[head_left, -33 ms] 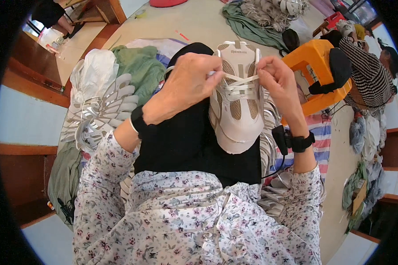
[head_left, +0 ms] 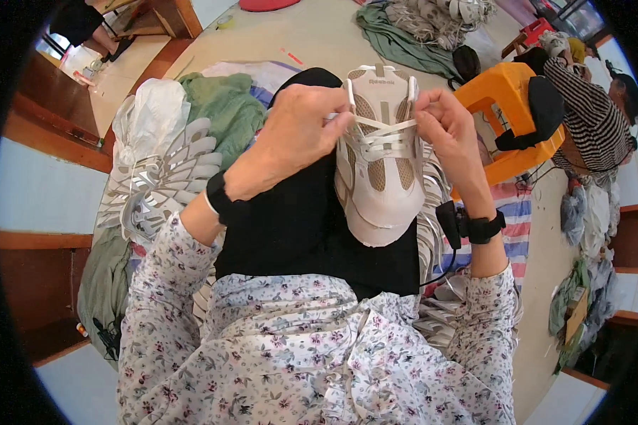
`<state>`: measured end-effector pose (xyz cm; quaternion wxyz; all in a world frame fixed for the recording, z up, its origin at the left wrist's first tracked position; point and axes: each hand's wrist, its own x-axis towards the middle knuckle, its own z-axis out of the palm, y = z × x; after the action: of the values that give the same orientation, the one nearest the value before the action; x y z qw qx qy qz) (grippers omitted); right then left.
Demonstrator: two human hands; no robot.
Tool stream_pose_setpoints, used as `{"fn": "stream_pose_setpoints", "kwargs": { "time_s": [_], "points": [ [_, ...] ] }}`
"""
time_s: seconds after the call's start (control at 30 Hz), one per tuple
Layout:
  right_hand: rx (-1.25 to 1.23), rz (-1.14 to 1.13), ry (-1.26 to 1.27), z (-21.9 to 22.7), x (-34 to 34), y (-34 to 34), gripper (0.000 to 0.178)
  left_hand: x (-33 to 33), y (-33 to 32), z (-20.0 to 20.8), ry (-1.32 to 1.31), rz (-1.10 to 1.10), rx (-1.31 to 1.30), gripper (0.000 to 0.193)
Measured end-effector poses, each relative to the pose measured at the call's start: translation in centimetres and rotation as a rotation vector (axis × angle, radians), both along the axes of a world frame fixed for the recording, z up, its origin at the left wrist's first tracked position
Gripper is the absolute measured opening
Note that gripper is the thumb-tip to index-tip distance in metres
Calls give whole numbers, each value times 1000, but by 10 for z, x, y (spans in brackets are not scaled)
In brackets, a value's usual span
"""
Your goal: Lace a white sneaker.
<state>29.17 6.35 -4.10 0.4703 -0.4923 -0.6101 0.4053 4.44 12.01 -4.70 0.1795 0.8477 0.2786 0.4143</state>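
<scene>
On my lap lies a cream shoe upper (head_left: 380, 202) with tan mesh panels, toe toward me and tongue away. Flat white shoelaces (head_left: 381, 131) cross over the tongue, with laced rows below the crossing. At the shoe's left edge, my left hand (head_left: 298, 131) pinches one end of the shoelace between thumb and fingers. My right hand (head_left: 446, 126) pinches the other end at the right edge. Both strands look fairly taut between the hands. The fingertips partly cover the lace ends. Black cloth (head_left: 283, 227) lies beneath the shoe upper.
Fanned shoe uppers (head_left: 170, 170) and green cloth (head_left: 223, 106) lie to the left. More uppers (head_left: 432, 234) are stacked right of my lap. An orange plastic stool (head_left: 507, 95) stands at the right, near a person in stripes (head_left: 592, 117). Another heap of uppers (head_left: 439, 21) lies farther off.
My left hand has shifted slightly left, and my right hand slightly right. The crossed lace strands are drawn a little farther apart. The shoe upper stays in place.
</scene>
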Motion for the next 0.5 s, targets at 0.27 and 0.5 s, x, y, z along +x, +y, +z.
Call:
{"fn": "stream_pose_setpoints", "kwargs": {
  "time_s": [0.27,0.5],
  "points": [
    [-57,38,306,-6,13,-12,8,-3,-1,0,27,-15,-146,16],
    [-70,-7,164,0,19,-7,10,-1,1,8,133,-76,-217,17]
  ]
}}
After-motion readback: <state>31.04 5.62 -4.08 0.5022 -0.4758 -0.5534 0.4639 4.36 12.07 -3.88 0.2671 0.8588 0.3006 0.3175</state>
